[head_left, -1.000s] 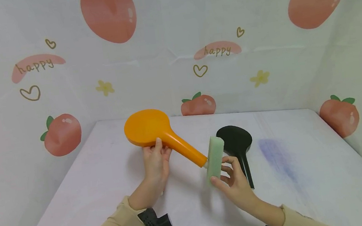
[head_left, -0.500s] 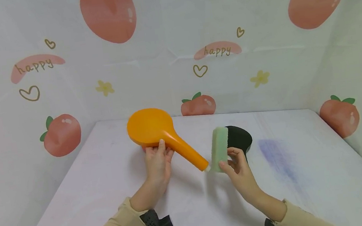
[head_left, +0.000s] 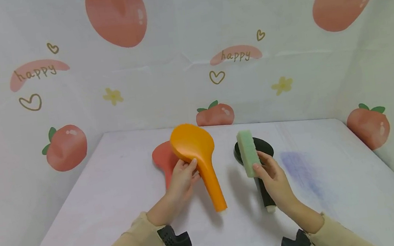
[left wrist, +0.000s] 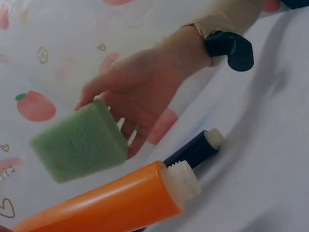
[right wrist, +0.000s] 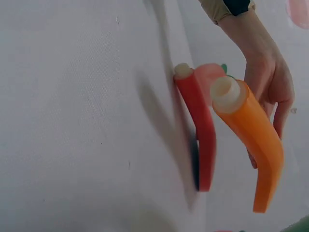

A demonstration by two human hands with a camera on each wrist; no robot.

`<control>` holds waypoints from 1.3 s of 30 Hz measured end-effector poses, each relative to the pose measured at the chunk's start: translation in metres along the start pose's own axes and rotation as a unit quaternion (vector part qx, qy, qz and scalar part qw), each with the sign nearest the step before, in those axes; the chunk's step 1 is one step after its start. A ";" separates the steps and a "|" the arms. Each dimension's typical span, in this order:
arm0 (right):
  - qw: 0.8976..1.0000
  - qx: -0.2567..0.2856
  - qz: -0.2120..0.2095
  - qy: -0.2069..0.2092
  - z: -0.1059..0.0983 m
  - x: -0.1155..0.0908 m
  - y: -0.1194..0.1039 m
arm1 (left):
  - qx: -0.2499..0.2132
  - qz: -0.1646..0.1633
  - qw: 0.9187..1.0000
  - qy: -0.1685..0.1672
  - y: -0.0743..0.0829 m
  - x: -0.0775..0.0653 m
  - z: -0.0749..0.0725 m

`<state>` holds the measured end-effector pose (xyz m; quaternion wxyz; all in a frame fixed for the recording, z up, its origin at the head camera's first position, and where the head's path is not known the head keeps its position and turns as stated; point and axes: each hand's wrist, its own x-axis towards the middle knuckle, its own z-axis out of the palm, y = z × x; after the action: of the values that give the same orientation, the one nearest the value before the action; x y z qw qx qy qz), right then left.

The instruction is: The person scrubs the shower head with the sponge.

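Note:
My left hand (head_left: 179,182) grips an orange handheld shower head (head_left: 195,144) near its neck, above the table, handle slanting down toward me. Its white threaded end (left wrist: 184,181) shows in the left wrist view. With thumb and fingers my right hand (head_left: 277,181) holds a pale green sponge (head_left: 248,154) upright, to the right of the orange one. Behind that sponge lies a black shower head (head_left: 264,146), partly covered by it. A red shower head (head_left: 162,157) lies behind my left hand, which hides part of its handle.
The white table (head_left: 115,182) carries a bluish smear (head_left: 302,171) to the right of the black shower head. A white backdrop (head_left: 177,84) printed with fruit and hearts rises along the table's back and sides. Dark wrist cameras (head_left: 176,239) sit at both cuffs.
The orange shower head has shifted right and swung its handle toward me, uncovering the red one. The sponge has moved right and up, away from the orange handle's end.

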<state>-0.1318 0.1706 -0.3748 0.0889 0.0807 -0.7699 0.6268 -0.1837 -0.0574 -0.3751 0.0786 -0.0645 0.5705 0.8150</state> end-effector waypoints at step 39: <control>0.997 -0.074 0.029 0.005 -0.016 0.006 0.016 | 0.114 -0.141 0.983 -0.013 -0.038 0.067 0.006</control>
<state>-0.1404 0.1896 -0.3851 0.0803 0.0481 -0.8157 0.5709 -0.2417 -0.0352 -0.4207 0.2070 -0.1240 0.6437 0.7262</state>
